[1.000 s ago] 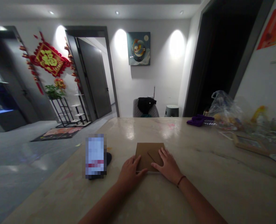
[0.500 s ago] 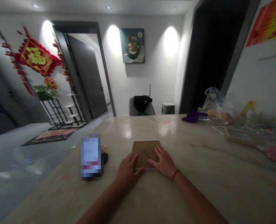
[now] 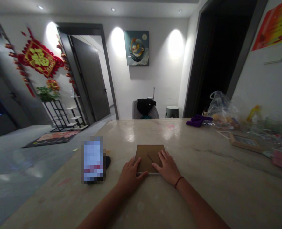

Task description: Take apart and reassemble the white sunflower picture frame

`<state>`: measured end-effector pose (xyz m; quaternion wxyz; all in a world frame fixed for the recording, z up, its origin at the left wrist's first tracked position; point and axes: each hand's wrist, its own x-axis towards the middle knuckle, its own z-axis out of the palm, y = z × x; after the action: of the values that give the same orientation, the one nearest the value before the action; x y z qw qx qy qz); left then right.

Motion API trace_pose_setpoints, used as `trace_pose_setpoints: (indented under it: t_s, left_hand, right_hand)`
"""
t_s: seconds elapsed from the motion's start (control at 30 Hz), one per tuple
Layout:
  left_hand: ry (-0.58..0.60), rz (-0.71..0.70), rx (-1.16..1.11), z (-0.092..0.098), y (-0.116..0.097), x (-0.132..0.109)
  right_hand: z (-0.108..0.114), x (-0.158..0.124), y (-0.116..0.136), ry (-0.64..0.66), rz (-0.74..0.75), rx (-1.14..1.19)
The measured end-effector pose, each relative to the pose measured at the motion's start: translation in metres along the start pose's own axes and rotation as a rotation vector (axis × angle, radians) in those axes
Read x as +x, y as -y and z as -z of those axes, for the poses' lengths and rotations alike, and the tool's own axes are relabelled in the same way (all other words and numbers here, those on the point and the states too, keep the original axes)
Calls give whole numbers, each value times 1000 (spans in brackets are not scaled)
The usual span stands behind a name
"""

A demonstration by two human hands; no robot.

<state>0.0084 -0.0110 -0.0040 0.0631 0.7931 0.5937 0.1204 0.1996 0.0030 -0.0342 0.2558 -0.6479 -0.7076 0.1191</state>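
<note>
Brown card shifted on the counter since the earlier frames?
No: the brown card keeps about the same gap to the pixelated object in the head view.

No wording can be read with certainty. On the far left wall, a red diamond-shaped hanging [image 3: 39, 58] carries one large gold character, too blurred to make out for sure. At the upper right, a red and yellow poster [image 3: 276, 26] shows dark marks too small and slanted to read. On the near left of the stone table [image 3: 203, 140], a pixelated oblong object [image 3: 93, 160] has any writing hidden by the blur.
</note>
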Motion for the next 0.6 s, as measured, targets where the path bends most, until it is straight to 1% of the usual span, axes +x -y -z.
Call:
trace_pose_setpoints:
  t_s: [0.1, 0.17, 0.23, 0.33, 0.43, 0.5, 0.53, 0.6]
  left_hand:
    - [-7, -15, 29, 1, 3, -1]
    - [3, -54, 56, 1, 7, -2]
    - [24, -89, 72, 1, 10, -3]
    - [24, -130, 71, 2, 11, -4]
    - [77, -149, 58, 4, 7, -6]
    - [105, -130, 60, 3, 4, -5]
    - [101, -114, 62, 3, 3, -5]
    - [70, -86, 59, 0, 0, -3]
  right_hand:
    - [2, -2, -1, -45, -14, 58]
    - [7, -3, -2, -108, -37, 90]
    - [13, -5, -2, -140, -47, 98]
    - [19, -7, -3, -101, -30, 76]
    - [17, -11, -3, -4, 15, 27]
    - [12, -11, -2, 52, 25, -9]
    - [10, -11, -1, 63, 21, -23]
    - [7, -9, 2, 47, 7, -50]
